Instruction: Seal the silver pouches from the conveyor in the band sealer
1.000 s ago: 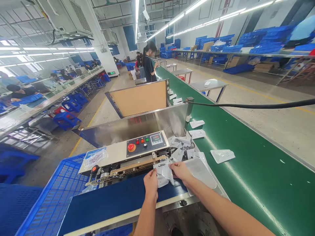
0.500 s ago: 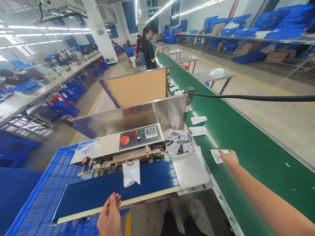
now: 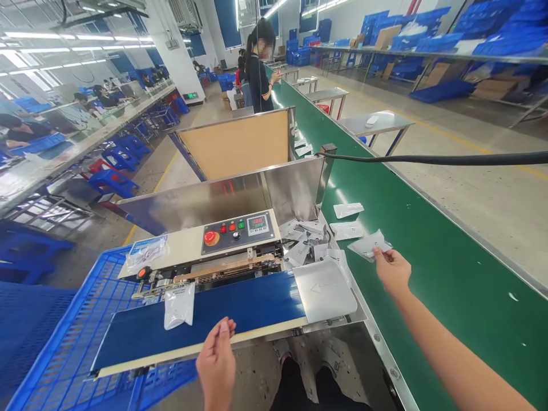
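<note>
My right hand (image 3: 393, 270) pinches the edge of a white plastic pouch (image 3: 365, 245) above the green conveyor belt (image 3: 432, 274). Close to the front edge of the sealing machine's blue belt (image 3: 252, 305), my left hand (image 3: 217, 355) is closed with fingertips together; whether anything is in them I cannot make out. Another pouch (image 3: 178, 305) hangs from the sealer's band over the blue belt, left of my left hand. Two flat white packets (image 3: 347, 230) lie on the green belt just beyond the held pouch.
A pile of printed packets (image 3: 306, 242) lies behind the metal plate (image 3: 325, 291) at the sealer's right end. The control panel (image 3: 237, 231) has a red button. A blue crate (image 3: 55, 348) stands at left. A black cable (image 3: 428, 158) crosses the green belt; a person (image 3: 259, 74) stands beyond.
The pouch in my right hand has been lifted off the green belt and moved left. The pouch in the sealer has travelled left. My left hand has shifted right and up.
</note>
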`<action>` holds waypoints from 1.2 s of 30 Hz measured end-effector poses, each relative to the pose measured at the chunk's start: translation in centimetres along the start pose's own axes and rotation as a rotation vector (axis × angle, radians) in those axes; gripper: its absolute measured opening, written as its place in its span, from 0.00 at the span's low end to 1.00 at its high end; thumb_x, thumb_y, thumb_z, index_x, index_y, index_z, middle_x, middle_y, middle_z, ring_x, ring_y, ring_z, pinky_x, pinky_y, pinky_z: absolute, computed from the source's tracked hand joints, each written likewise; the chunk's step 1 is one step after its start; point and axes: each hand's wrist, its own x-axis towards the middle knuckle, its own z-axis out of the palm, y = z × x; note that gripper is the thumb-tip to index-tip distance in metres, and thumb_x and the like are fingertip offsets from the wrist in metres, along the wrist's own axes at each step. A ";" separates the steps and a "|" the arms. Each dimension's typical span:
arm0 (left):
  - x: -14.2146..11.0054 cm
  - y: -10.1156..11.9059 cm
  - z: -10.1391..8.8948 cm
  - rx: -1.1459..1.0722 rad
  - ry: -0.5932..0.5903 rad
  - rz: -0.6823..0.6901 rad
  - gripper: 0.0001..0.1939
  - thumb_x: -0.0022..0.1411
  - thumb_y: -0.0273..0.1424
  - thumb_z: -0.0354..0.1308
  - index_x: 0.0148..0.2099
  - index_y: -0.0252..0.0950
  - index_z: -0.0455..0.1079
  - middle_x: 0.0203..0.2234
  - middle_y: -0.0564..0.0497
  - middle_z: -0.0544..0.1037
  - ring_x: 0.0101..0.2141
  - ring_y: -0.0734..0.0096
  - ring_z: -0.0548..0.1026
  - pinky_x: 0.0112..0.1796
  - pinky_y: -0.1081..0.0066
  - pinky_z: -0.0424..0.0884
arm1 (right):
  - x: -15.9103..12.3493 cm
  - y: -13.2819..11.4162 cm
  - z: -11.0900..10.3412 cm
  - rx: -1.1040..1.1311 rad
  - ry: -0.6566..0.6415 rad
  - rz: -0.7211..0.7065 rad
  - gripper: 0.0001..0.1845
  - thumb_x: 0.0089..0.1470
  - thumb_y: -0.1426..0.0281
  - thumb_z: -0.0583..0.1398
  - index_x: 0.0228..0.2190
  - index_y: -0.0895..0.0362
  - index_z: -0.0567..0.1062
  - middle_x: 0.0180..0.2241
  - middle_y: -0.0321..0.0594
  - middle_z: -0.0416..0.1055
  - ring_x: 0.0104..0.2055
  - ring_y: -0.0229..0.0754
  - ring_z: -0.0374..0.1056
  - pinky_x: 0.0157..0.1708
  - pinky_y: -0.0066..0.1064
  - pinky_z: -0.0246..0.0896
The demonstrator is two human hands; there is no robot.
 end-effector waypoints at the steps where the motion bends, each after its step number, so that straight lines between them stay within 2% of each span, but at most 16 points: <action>1: -0.6 0.9 1.5 0.002 -0.078 0.032 0.32 0.55 0.58 0.71 0.47 0.34 0.84 0.40 0.39 0.88 0.41 0.48 0.87 0.49 0.51 0.83 | -1.7 -1.9 0.1 0.041 -0.046 -0.020 0.35 0.51 0.35 0.63 0.32 0.57 0.77 0.28 0.45 0.77 0.30 0.45 0.70 0.33 0.35 0.66; 4: -2.5 3.6 6.5 0.029 -0.337 0.161 0.30 0.62 0.57 0.67 0.50 0.36 0.85 0.48 0.37 0.87 0.49 0.47 0.85 0.52 0.55 0.81 | -8.1 -7.4 0.2 0.087 -0.302 -0.145 0.30 0.54 0.39 0.65 0.31 0.56 0.78 0.26 0.40 0.76 0.29 0.43 0.68 0.31 0.32 0.63; 7: -4.0 5.8 10.4 0.035 -0.542 0.304 0.28 0.67 0.55 0.63 0.56 0.39 0.83 0.56 0.37 0.83 0.57 0.47 0.81 0.57 0.57 0.77 | -14.8 -11.1 0.6 0.090 -0.621 -0.287 0.26 0.59 0.44 0.64 0.31 0.55 0.81 0.26 0.39 0.77 0.31 0.44 0.70 0.35 0.33 0.67; 9: -4.7 6.6 11.9 0.023 -0.636 0.336 0.28 0.71 0.55 0.58 0.57 0.38 0.83 0.54 0.37 0.84 0.54 0.48 0.81 0.56 0.57 0.76 | -17.9 -12.1 0.8 0.114 -0.756 -0.333 0.24 0.61 0.46 0.64 0.33 0.54 0.83 0.29 0.40 0.79 0.33 0.46 0.72 0.39 0.34 0.69; 12: -5.1 6.6 12.5 0.026 -0.694 0.292 0.30 0.74 0.55 0.52 0.53 0.38 0.84 0.45 0.39 0.86 0.43 0.52 0.82 0.46 0.62 0.77 | -19.9 -12.0 0.9 0.210 -0.854 -0.301 0.26 0.64 0.45 0.61 0.40 0.54 0.84 0.36 0.43 0.81 0.39 0.48 0.74 0.43 0.35 0.71; 15: -4.9 5.8 12.6 0.052 -0.688 0.239 0.33 0.72 0.60 0.51 0.41 0.36 0.83 0.31 0.44 0.83 0.31 0.60 0.75 0.33 0.69 0.70 | -19.8 -11.0 1.0 0.231 -0.872 -0.230 0.30 0.65 0.43 0.59 0.38 0.55 0.85 0.35 0.43 0.80 0.37 0.47 0.73 0.39 0.34 0.70; 17: -4.5 5.3 12.9 0.051 -0.682 0.234 0.35 0.71 0.62 0.51 0.33 0.36 0.79 0.25 0.48 0.77 0.27 0.65 0.69 0.29 0.70 0.64 | -19.5 -10.4 1.4 0.218 -0.857 -0.163 0.32 0.62 0.40 0.60 0.33 0.56 0.84 0.31 0.42 0.78 0.34 0.45 0.71 0.36 0.33 0.68; 21: -3.6 5.0 14.2 0.009 -0.687 0.233 0.35 0.70 0.62 0.52 0.32 0.36 0.77 0.24 0.50 0.76 0.27 0.66 0.68 0.30 0.71 0.63 | -19.0 -10.3 2.8 0.280 -0.825 -0.035 0.32 0.57 0.39 0.63 0.32 0.56 0.84 0.31 0.42 0.80 0.33 0.46 0.72 0.36 0.34 0.69; 24: -2.8 4.8 15.3 -0.012 -0.710 0.206 0.32 0.68 0.59 0.57 0.28 0.36 0.76 0.23 0.51 0.74 0.28 0.66 0.70 0.31 0.71 0.66 | -18.4 -10.2 3.9 0.305 -0.786 -0.005 0.28 0.52 0.43 0.67 0.33 0.56 0.84 0.34 0.43 0.83 0.35 0.47 0.74 0.37 0.35 0.70; 25: -2.3 4.9 15.7 -0.049 -0.696 0.131 0.29 0.66 0.57 0.62 0.27 0.36 0.75 0.22 0.51 0.74 0.28 0.66 0.71 0.32 0.71 0.68 | -17.9 -10.1 4.2 0.309 -0.747 0.038 0.26 0.50 0.44 0.68 0.32 0.56 0.83 0.32 0.43 0.82 0.33 0.46 0.73 0.35 0.35 0.70; 27: -0.8 5.1 16.1 -0.164 -0.607 -0.105 0.23 0.63 0.49 0.68 0.27 0.35 0.74 0.22 0.50 0.76 0.28 0.65 0.76 0.34 0.69 0.73 | -16.2 -9.6 4.6 0.330 -0.600 0.179 0.24 0.46 0.46 0.69 0.28 0.56 0.80 0.26 0.41 0.78 0.27 0.44 0.70 0.29 0.34 0.67; 29: 1.1 5.4 16.0 -0.263 -0.487 -0.312 0.16 0.63 0.41 0.70 0.31 0.34 0.75 0.26 0.47 0.79 0.30 0.65 0.80 0.37 0.68 0.78 | -13.7 -9.1 4.6 0.368 -0.432 0.329 0.22 0.42 0.49 0.70 0.24 0.55 0.76 0.21 0.39 0.74 0.23 0.43 0.67 0.24 0.34 0.64; 31: 2.7 5.5 15.2 -0.295 -0.438 -0.389 0.11 0.64 0.36 0.69 0.34 0.33 0.76 0.30 0.43 0.82 0.31 0.66 0.83 0.38 0.67 0.80 | -10.9 -9.0 3.9 0.422 -0.366 0.412 0.22 0.37 0.51 0.72 0.23 0.54 0.74 0.20 0.39 0.73 0.23 0.42 0.67 0.23 0.33 0.64; 33: 3.0 5.0 14.1 -0.264 -0.506 -0.414 0.13 0.63 0.37 0.70 0.34 0.32 0.76 0.30 0.40 0.83 0.30 0.63 0.84 0.35 0.66 0.81 | -9.0 -9.4 2.7 0.455 -0.413 0.405 0.24 0.34 0.52 0.74 0.25 0.55 0.75 0.22 0.38 0.73 0.24 0.41 0.67 0.25 0.32 0.66; 36: 0.3 3.3 12.9 -0.151 -0.742 -0.383 0.23 0.57 0.48 0.74 0.31 0.31 0.77 0.25 0.40 0.82 0.24 0.61 0.81 0.28 0.65 0.79 | -8.6 -10.4 0.6 0.436 -0.541 0.259 0.27 0.36 0.48 0.76 0.27 0.56 0.77 0.26 0.37 0.73 0.28 0.39 0.68 0.31 0.32 0.70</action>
